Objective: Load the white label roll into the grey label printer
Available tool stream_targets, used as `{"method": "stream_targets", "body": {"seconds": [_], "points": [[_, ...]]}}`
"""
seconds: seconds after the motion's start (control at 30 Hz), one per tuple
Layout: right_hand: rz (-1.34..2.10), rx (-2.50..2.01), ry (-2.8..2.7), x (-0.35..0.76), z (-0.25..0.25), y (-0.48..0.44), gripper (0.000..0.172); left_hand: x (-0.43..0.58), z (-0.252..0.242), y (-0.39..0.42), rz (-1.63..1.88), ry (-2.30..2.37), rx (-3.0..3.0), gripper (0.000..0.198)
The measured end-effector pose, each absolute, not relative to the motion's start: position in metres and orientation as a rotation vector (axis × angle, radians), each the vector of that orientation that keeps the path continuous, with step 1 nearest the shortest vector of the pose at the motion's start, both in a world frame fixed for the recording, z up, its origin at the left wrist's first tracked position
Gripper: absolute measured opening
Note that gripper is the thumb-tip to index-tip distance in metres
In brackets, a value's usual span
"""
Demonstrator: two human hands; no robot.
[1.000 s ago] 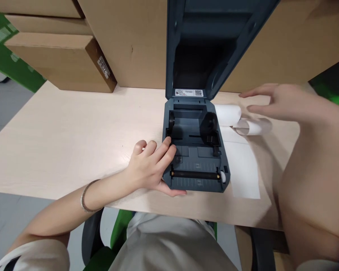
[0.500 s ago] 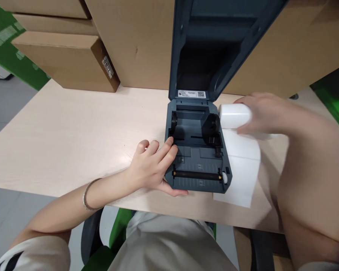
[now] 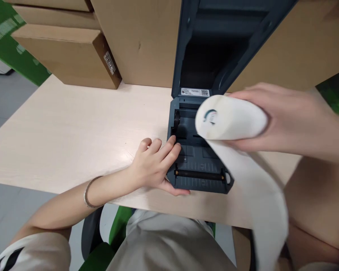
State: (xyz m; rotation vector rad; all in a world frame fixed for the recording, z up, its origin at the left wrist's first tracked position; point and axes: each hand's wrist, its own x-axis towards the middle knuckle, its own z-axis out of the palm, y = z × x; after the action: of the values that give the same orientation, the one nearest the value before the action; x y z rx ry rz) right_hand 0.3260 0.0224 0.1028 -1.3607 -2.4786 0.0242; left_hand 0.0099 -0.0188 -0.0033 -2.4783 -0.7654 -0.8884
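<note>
A dark blue-grey label printer [image 3: 202, 186] stands on the table with its lid [image 3: 179, 56] raised. Its black roller [image 3: 199, 174] lies across the front of the bay. My left hand [image 3: 155, 163] grips the printer's left front corner, fingertips over the side wall and thumb along the front edge. My right hand [image 3: 282, 118] is closed round a roll of white labels [image 3: 228, 118], held above the right part of the bay. From the roll a loose strip [image 3: 267, 203] hangs down past the table's front edge. The roll covers the right roll holder.
Behind the printer stands a large cardboard sheet or box [image 3: 138, 49]. Smaller cardboard boxes [image 3: 62, 56] are stacked at the back left of the pale wooden table [image 3: 81, 131]. A chair's dark armrest [image 3: 92, 233] shows below the table edge.
My right hand has lifted the label roll off the table beside the printer and brought it up over the bay, trailing its strip. My left hand stays on the printer.
</note>
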Motion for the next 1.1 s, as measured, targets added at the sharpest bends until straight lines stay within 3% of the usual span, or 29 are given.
{"method": "stream_targets", "body": {"seconds": [0.17, 0.57, 0.8, 0.9, 1.1], "points": [[0.057, -1.118, -2.557, 0.288, 0.084, 0.037, 0.055, 0.009, -0.007, -0.019, -0.888, -0.788, -2.513, 0.103], [-0.065, -1.193, -2.657, 0.285, 0.048, 0.056, 0.066, 0.005, -0.007, -0.017, -0.846, -0.744, -2.522, 0.103], [-0.198, -1.119, -2.665, 0.27, 0.067, 0.021, 0.04, 0.004, -0.008, -0.017, -0.839, -0.76, -2.542, 0.105], [-0.27, -1.052, -2.688, 0.256, 0.077, -0.021, 0.042, 0.003, -0.009, -0.017, -0.814, -0.775, -2.534, 0.108], [-0.305, -1.094, -2.77, 0.248, 0.063, -0.074, 0.064, 0.004, -0.009, -0.017, -0.826, -0.767, -2.504, 0.107]]}}
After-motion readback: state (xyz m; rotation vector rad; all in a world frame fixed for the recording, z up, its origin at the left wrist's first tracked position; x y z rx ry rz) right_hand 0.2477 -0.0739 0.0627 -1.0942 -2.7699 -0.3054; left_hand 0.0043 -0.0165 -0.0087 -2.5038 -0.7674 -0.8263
